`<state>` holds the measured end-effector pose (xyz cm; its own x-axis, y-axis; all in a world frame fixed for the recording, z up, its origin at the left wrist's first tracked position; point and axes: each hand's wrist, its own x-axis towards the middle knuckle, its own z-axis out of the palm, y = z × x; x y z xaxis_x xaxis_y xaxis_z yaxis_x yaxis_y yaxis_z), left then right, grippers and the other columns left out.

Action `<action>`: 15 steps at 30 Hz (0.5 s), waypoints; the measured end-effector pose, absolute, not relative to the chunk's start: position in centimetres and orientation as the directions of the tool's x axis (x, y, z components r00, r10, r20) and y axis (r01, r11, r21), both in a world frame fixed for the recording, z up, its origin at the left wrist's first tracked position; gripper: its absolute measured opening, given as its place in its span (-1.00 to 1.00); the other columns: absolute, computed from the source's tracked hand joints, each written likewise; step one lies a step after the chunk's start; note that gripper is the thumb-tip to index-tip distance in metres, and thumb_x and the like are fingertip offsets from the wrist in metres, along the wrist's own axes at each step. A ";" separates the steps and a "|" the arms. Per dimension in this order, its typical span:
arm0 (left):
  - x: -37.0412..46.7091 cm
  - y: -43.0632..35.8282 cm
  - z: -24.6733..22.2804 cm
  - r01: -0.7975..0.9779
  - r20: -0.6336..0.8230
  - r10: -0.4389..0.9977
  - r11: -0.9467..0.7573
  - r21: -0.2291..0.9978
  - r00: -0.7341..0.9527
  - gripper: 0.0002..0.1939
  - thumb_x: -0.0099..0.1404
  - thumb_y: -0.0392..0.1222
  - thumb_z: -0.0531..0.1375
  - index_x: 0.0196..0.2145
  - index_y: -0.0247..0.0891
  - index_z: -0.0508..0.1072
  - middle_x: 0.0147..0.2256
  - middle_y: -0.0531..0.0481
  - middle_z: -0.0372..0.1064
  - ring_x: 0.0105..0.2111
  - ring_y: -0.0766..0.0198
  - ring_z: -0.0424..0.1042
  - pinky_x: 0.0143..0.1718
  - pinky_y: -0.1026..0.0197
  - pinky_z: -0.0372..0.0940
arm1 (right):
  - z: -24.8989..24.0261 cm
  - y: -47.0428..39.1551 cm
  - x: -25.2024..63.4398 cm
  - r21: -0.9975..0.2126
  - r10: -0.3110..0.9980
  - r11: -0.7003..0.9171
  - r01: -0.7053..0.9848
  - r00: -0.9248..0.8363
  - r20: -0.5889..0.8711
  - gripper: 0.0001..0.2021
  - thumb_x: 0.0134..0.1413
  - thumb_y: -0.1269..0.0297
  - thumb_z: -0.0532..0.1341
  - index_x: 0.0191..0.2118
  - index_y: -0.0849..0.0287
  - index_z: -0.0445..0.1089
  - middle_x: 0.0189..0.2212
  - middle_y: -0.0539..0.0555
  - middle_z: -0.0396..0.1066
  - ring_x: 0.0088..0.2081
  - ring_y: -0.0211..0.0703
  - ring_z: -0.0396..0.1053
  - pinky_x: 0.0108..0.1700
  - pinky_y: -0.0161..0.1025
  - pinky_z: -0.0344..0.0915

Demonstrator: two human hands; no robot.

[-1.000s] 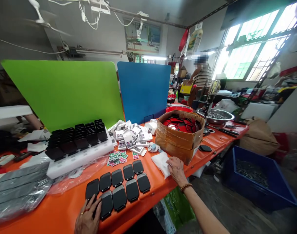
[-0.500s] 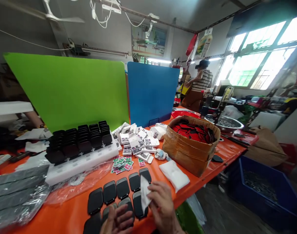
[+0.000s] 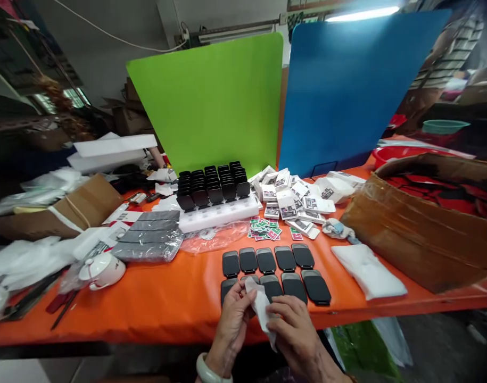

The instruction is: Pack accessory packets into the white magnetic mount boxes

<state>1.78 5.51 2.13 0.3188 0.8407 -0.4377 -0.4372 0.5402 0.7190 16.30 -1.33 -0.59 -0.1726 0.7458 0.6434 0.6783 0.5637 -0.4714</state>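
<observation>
Between my two hands is a thin white sheet (image 3: 260,307), soft like a tissue or wipe. My left hand (image 3: 234,316), with a pale bangle at the wrist, pinches its upper end. My right hand (image 3: 294,325) grips its right side with bent fingers. Just beyond the hands, black rounded plates (image 3: 266,260) lie in two rows on the orange tabletop (image 3: 179,298). Part of the nearer row is hidden behind my hands. A white folded pad (image 3: 369,270) lies to the right of the rows.
Farther back are a white foam rack (image 3: 219,213) of upright black plates, small white boxes (image 3: 287,199) and printed cards (image 3: 264,229). A cardboard box (image 3: 419,239) stands right. A white cup (image 3: 102,270) and plastic-wrapped grey pack (image 3: 151,236) lie left. Green (image 3: 223,101) and blue (image 3: 347,90) panels rise behind.
The view has swung left and down. My right hand has brought the white sheet over to my left hand, which was open before and now pinches one end.
</observation>
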 end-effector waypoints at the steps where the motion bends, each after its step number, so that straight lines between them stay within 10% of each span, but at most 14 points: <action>1: 1.6 5.5 2.1 -0.446 -0.435 0.849 0.528 0.723 0.300 -0.63 -0.13 -0.16 0.46 -0.38 -0.30 0.46 -0.46 0.07 0.46 -0.51 0.39 0.37 -0.44 0.33 0.28 | -0.8 -1.4 16.3 -0.490 0.753 0.555 0.672 -0.156 0.639 -0.80 0.10 0.48 0.06 -0.27 0.07 0.36 -0.22 0.10 0.47 -0.06 0.00 0.34 -0.05 -0.02 0.22; 7: 0.9 5.0 2.7 -0.431 -0.409 0.875 0.484 0.762 0.259 -0.71 -0.05 -0.11 0.43 -0.41 -0.33 0.53 -0.45 0.02 0.48 -0.46 0.37 0.38 -0.37 0.31 0.30 | -1.2 -2.2 16.8 -0.696 0.818 0.451 0.558 0.053 0.573 -0.72 0.12 0.50 0.06 -0.17 0.01 0.40 -0.07 0.13 0.41 -0.03 -0.04 0.37 -0.06 -0.11 0.34; 15: 0.9 3.7 3.1 -0.289 -0.351 0.861 0.464 0.837 0.367 -0.75 0.10 -0.04 0.34 -0.36 -0.27 0.55 -0.44 0.04 0.44 -0.42 0.34 0.34 -0.30 0.27 0.24 | 0.1 -1.1 18.4 -0.996 0.968 -0.062 -0.065 0.240 -0.075 -0.65 0.22 0.02 0.06 -0.04 0.11 0.36 -0.09 0.19 0.45 -0.16 -0.04 0.46 -0.12 -0.12 0.42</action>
<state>0.89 3.73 3.08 0.3674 0.8614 -0.3507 -0.2889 0.4641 0.8374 18.37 -1.10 0.05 0.2402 0.9678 -0.0754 -0.0646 -0.0615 -0.9960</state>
